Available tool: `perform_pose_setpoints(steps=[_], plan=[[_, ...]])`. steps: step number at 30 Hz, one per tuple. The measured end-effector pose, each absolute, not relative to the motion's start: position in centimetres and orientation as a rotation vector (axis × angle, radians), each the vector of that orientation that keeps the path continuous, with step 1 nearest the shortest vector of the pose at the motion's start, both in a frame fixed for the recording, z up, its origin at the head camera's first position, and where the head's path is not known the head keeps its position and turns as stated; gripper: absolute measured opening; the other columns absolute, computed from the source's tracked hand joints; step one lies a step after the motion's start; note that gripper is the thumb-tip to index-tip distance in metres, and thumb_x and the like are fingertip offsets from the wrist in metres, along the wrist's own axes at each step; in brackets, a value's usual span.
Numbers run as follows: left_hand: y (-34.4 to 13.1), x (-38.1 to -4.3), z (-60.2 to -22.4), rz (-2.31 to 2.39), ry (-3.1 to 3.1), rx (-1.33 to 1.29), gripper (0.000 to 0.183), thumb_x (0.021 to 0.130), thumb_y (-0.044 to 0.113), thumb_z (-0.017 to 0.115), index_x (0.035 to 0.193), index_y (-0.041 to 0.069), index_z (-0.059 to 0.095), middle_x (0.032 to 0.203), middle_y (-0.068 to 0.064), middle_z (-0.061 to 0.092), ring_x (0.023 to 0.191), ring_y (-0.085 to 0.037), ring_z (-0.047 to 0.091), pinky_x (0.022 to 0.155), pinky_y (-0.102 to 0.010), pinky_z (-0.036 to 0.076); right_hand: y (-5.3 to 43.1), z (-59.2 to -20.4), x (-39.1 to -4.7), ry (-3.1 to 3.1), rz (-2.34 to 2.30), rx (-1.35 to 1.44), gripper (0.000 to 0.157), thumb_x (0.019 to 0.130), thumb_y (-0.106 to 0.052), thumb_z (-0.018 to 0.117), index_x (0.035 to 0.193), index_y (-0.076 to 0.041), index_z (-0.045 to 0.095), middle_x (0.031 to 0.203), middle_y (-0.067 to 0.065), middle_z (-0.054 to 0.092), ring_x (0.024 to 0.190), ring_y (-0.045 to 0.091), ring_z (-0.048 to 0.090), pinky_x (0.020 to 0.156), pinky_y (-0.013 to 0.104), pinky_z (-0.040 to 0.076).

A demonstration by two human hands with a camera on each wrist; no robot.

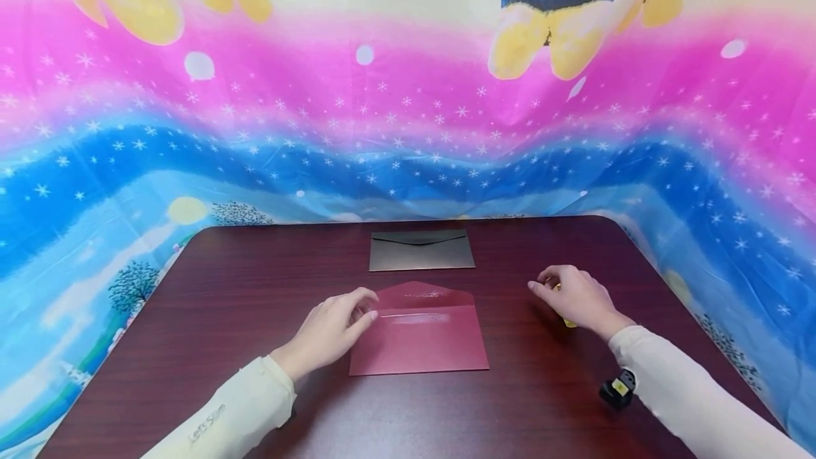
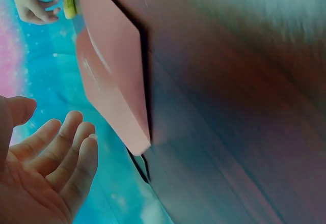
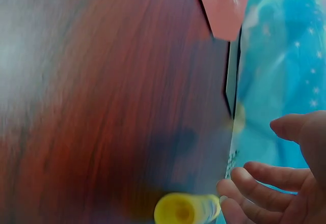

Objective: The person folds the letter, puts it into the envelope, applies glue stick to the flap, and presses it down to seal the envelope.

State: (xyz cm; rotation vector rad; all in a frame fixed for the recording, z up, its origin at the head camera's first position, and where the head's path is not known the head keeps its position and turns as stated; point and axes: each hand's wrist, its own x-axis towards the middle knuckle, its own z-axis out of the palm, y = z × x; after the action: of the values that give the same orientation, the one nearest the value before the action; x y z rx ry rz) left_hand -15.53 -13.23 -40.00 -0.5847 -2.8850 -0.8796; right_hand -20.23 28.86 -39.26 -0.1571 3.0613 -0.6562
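Observation:
A red envelope (image 1: 421, 346) lies in the middle of the table, its pointed flap (image 1: 417, 292) folded open toward the back. Shiny streaks show on the flap and just below the fold. My left hand (image 1: 328, 328) hovers at the envelope's left side, fingers loosely bent and holding nothing; in the left wrist view its palm (image 2: 46, 178) is bare. On the right, my right hand (image 1: 580, 296) is over a yellow glue stick (image 1: 569, 322), partly hidden by it. The right wrist view shows relaxed fingers (image 3: 265, 191) right beside the yellow stick (image 3: 178, 211), not curled round it.
Behind the red envelope lies a dark grey envelope (image 1: 421, 253) with its flap down. The dark wood table (image 1: 255, 268) has a hanging printed cloth (image 1: 395, 126) along its back and sides. A black device (image 1: 618, 389) sits at the right wrist.

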Motion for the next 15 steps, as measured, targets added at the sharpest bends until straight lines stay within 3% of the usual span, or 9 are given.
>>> perform_pose_setpoints(steps=[6,15], plan=[[-13.8,-16.7,-40.4,-0.844,-2.898,-0.522,0.026,0.096,0.027,0.069,0.121,0.019,0.066,0.098,0.011,0.072,0.086,-0.005,0.065,0.078,-0.032,0.053,27.1,-39.4,-19.8,3.062,-0.658,-0.206,0.038,0.096,-0.039,0.066,0.116,-0.006,0.071,0.091,0.002,0.072,0.072,0.013,0.057,0.061,0.031,0.045],[-14.0,-17.7,-41.1,-0.721,-2.91,-0.537,0.04,0.095,0.027,0.071,0.131,0.014,0.06,0.128,-0.004,0.065,0.114,-0.022,0.061,0.096,-0.045,0.053,24.3,-40.0,-19.1,3.075,-0.675,-0.267,0.036,0.094,-0.038,0.069,0.115,-0.009,0.071,0.094,0.001,0.073,0.077,0.012,0.061,0.068,0.036,0.052]])
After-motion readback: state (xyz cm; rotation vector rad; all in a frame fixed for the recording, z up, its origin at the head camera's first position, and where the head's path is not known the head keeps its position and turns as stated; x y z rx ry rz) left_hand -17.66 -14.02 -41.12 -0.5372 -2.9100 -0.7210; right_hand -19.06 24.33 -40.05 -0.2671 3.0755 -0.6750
